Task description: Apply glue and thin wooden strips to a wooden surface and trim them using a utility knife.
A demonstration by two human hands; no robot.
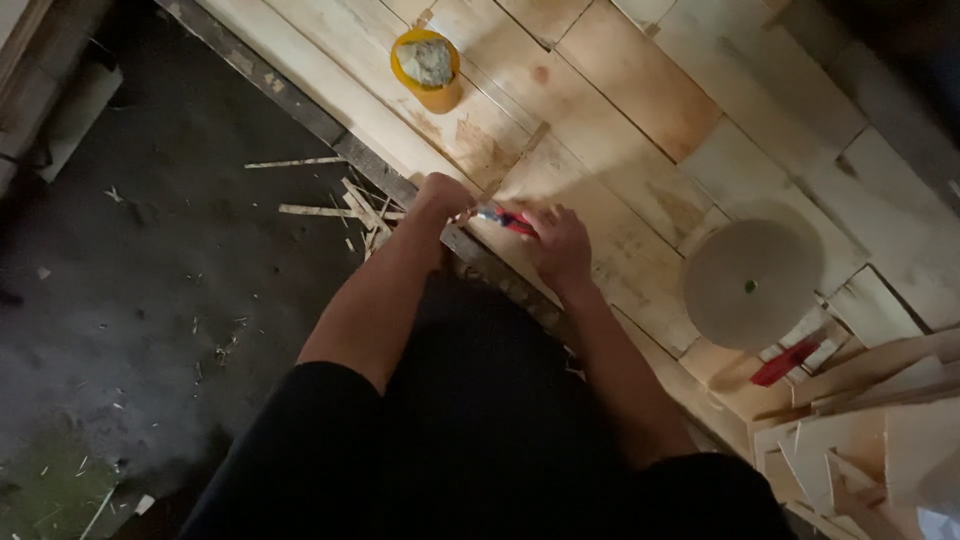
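Your right hand (pixel 560 245) grips a red-handled knife (pixel 505 220) over a pale veneer sheet (pixel 600 215) at the desk (pixel 330 85) edge. Your left hand (pixel 440 195) is closed, pressing on the sheet just beside the blade. A yellow cup (pixel 428 70) stands well apart; a round disc (pixel 750 285) lies near.

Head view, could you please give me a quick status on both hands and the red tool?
Right hand shut on red-handled tool, tip on wood sheet. Left hand pressing at the sheet's edge. Yellow tub and round disc stand apart.
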